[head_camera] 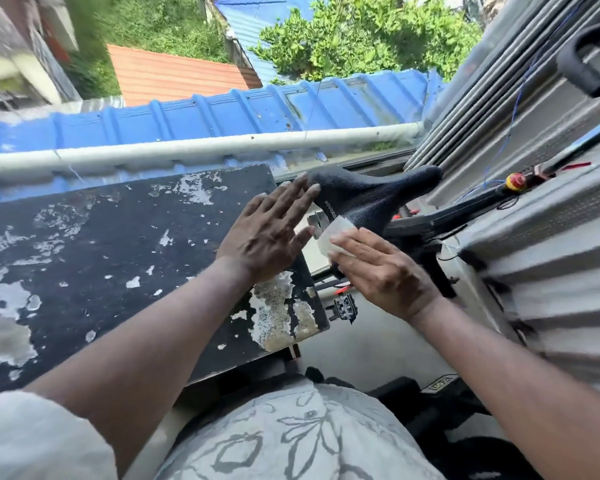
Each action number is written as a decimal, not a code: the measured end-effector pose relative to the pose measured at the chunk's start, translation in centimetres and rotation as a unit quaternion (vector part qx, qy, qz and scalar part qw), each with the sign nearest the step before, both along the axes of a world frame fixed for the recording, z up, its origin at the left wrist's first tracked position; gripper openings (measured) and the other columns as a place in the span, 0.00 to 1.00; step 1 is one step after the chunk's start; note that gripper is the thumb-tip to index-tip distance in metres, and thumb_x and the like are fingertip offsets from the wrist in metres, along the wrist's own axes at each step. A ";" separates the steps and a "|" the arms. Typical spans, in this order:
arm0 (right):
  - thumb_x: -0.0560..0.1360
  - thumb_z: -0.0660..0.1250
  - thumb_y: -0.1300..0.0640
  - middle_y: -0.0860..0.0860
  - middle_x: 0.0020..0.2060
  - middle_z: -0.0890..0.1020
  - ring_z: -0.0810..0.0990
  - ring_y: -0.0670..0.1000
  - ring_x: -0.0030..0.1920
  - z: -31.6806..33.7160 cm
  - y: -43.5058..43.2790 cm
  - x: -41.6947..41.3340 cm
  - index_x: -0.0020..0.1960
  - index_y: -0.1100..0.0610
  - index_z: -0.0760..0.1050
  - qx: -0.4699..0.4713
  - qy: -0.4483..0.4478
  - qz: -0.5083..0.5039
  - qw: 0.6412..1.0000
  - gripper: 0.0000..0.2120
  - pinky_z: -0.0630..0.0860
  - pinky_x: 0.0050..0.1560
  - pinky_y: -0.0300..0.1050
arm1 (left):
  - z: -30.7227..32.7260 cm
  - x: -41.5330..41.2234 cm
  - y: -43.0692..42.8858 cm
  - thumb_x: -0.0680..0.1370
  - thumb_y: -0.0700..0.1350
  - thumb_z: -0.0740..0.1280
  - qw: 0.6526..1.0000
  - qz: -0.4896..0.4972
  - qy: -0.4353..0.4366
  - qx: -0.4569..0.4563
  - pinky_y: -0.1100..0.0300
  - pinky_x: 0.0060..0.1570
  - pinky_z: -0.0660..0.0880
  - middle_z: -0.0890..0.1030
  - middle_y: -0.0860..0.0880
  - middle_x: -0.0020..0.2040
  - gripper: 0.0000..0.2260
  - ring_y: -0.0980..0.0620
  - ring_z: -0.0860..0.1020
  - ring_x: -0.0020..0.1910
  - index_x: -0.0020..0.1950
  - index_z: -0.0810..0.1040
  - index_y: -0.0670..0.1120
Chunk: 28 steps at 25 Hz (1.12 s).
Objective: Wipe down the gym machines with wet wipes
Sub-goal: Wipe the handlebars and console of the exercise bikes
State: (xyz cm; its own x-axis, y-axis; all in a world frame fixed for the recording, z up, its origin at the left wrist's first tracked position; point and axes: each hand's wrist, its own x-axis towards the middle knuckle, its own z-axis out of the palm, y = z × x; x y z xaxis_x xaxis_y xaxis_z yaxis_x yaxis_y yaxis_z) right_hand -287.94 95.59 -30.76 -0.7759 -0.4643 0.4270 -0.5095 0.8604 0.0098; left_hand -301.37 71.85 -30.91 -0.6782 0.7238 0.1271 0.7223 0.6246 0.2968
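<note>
Beside the peeling black board (118, 254), we work on the bike saddle (371, 199), which sits between the board and the corrugated wall (551, 271). Our left hand (267, 237) is flat, fingers straight and spread, fingertips touching the saddle's wide rear end; it holds nothing. Our right hand (381, 271) lies just below, fingers nearly straight, pressing the white wipe (333, 235) against the saddle's near side. The wipe shows past the fingertips. A pedal (343, 308) sits below both hands.
</note>
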 end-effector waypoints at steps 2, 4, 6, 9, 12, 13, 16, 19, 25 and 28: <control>0.80 0.72 0.65 0.54 0.68 0.81 0.78 0.54 0.71 -0.9 0.3 1.2 0.66 0.61 0.83 -0.045 0.024 -0.015 0.999 0.15 0.76 0.70 0.55 | -0.1 -0.2 0.3 0.87 0.65 0.47 1.000 -0.001 -0.016 -0.004 0.51 0.82 0.49 0.41 0.56 0.86 0.31 0.55 0.46 0.84 0.86 0.40 0.58; 0.78 0.75 0.67 0.54 0.66 0.82 0.79 0.54 0.70 -1.3 0.5 1.9 0.63 0.61 0.84 -0.102 0.039 -0.023 0.994 0.14 0.79 0.67 0.54 | 0.1 -0.5 0.8 0.87 0.64 0.49 1.000 -0.011 -0.018 0.015 0.52 0.83 0.48 0.44 0.54 0.87 0.31 0.55 0.45 0.84 0.87 0.45 0.55; 0.77 0.75 0.68 0.54 0.65 0.83 0.80 0.54 0.69 -1.9 0.6 2.5 0.61 0.62 0.85 -0.175 0.059 -0.058 0.981 0.13 0.81 0.64 0.55 | 1.0 -0.8 2.8 0.86 0.64 0.49 0.999 -0.030 -0.011 0.027 0.51 0.84 0.49 0.50 0.49 0.87 0.32 0.52 0.48 0.85 0.87 0.52 0.50; 0.76 0.77 0.66 0.54 0.63 0.84 0.82 0.52 0.67 -3.0 -1.2 3.3 0.59 0.61 0.86 -0.363 0.069 -0.200 0.907 0.11 0.80 0.65 0.54 | 2.8 -0.6 7.2 0.83 0.67 0.49 0.999 -0.016 -0.041 0.005 0.50 0.84 0.50 0.58 0.45 0.85 0.36 0.49 0.53 0.85 0.85 0.59 0.46; 0.76 0.76 0.58 0.47 0.62 0.84 0.82 0.45 0.65 -2.7 -4.9 2.9 0.60 0.58 0.85 -0.607 0.015 -0.342 0.718 0.13 0.77 0.69 0.44 | 4.0 -1.5 9.3 0.81 0.65 0.58 0.999 0.031 -0.034 -0.001 0.51 0.79 0.63 0.70 0.48 0.80 0.32 0.46 0.65 0.80 0.80 0.70 0.47; 0.76 0.76 0.56 0.43 0.60 0.85 0.82 0.43 0.65 -2.5 -5.2 2.0 0.61 0.57 0.85 -0.663 0.000 -0.361 0.655 0.14 0.76 0.70 0.42 | 4.6 -2.0 9.7 0.81 0.65 0.62 0.999 0.031 -0.024 -0.014 0.51 0.74 0.70 0.74 0.49 0.77 0.30 0.46 0.71 0.76 0.77 0.73 0.49; 0.78 0.76 0.51 0.35 0.54 0.85 0.81 0.37 0.63 -2.5 -3.2 -1.4 0.60 0.50 0.85 -0.758 -0.028 -0.384 0.527 0.11 0.74 0.72 0.45 | 6.2 -3.3 10.5 0.79 0.63 0.68 0.998 0.003 0.025 -0.054 0.54 0.47 0.73 0.83 0.52 0.62 0.19 0.43 0.82 0.59 0.61 0.80 0.52; 0.77 0.76 0.47 0.36 0.53 0.86 0.82 0.37 0.61 -2.2 -3.2 -1.0 0.55 0.43 0.86 -0.768 -0.043 -0.387 0.509 0.08 0.75 0.68 0.45 | 6.7 -3.9 10.4 0.78 0.59 0.72 0.999 -0.010 0.012 -0.037 0.56 0.44 0.71 0.85 0.52 0.55 0.15 0.42 0.82 0.53 0.55 0.80 0.50; 0.75 0.79 0.49 0.41 0.53 0.88 0.84 0.41 0.58 -0.4 -5.1 -1.5 0.49 0.45 0.88 -0.776 -0.002 -0.421 0.470 0.04 0.77 0.66 0.45 | 6.6 -6.0 9.6 0.76 0.56 0.73 0.996 -0.069 -0.012 -0.057 0.57 0.40 0.69 0.84 0.50 0.48 0.12 0.43 0.82 0.48 0.50 0.77 0.51; 0.74 0.80 0.50 0.45 0.51 0.88 0.85 0.42 0.56 1.0 -4.7 -3.3 0.50 0.51 0.88 -0.807 0.016 -0.448 0.384 0.08 0.77 0.67 0.42 | 6.5 -6.7 9.2 0.75 0.53 0.75 0.992 -0.110 -0.026 -0.054 0.57 0.39 0.68 0.83 0.48 0.43 0.10 0.43 0.82 0.45 0.45 0.75 0.52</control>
